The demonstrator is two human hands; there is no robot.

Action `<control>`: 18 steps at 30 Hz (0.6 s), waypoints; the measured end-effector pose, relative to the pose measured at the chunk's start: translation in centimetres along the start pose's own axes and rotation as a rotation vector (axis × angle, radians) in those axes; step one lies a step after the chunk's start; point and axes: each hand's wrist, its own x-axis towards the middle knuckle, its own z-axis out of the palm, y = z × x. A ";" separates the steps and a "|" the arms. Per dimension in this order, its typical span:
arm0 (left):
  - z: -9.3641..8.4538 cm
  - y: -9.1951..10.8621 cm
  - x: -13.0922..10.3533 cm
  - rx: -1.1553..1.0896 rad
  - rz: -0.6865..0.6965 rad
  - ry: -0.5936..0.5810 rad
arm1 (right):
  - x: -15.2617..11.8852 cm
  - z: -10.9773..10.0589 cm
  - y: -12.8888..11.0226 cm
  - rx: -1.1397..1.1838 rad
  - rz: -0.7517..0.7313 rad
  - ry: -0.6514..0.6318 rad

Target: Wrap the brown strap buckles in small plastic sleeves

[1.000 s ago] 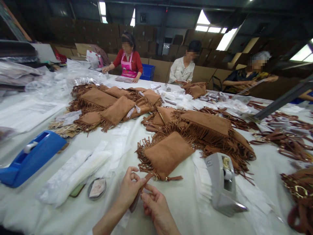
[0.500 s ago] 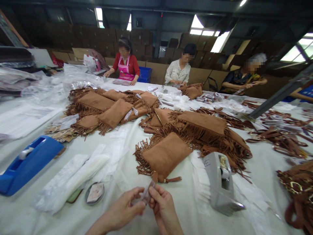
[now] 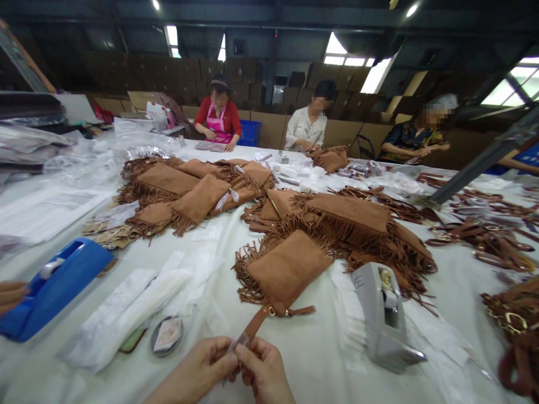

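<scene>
A brown fringed suede bag [image 3: 290, 266] lies on the white-covered table in front of me. From its near corner a brown strap [image 3: 255, 324] runs down to my hands, with thin translucent wrapping around its lower part. My left hand [image 3: 210, 362] pinches the wrapped strap from the left. Close against it, my right hand [image 3: 261, 365] grips the same strap with thumb and fingers. The fingers hide most of the wrapped end. A short strap tab [image 3: 301, 310] with a gold ring sticks out beside the bag's corner.
A grey tape dispenser [image 3: 385, 320] stands at right, a blue one [image 3: 59, 286] at left with another person's hand [image 3: 12, 296] beside it. White wrapping sheets [image 3: 122, 314] and a round dish [image 3: 167, 335] lie left. Fringed bags [image 3: 349, 213] are piled behind; several people work across the table.
Both hands have drawn slightly down and left, and more of the strap shows stretched from the bag. A hand has appeared at the blue dispenser.
</scene>
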 end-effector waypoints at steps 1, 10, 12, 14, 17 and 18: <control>0.6 -0.2 0.5 -0.048 -0.004 -0.017 | 0.0 -0.2 0.3 -0.020 -0.002 -0.002; -1.0 -2.1 -1.7 -0.310 -0.218 -0.150 | 2.1 -3.5 -2.5 0.290 0.179 0.206; -1.3 -2.0 -1.9 -0.242 -0.214 -0.155 | 3.2 -3.4 -3.0 0.301 0.189 0.193; -1.2 -1.9 -1.5 -0.163 -0.193 -0.115 | 4.1 -3.2 -3.1 0.268 0.160 0.208; -0.9 -1.8 -0.2 -0.109 -0.179 -0.070 | 4.8 -3.2 -2.8 0.166 0.054 0.246; -0.7 -1.8 0.3 -0.110 -0.182 -0.062 | 4.8 -3.3 -2.6 0.136 0.021 0.262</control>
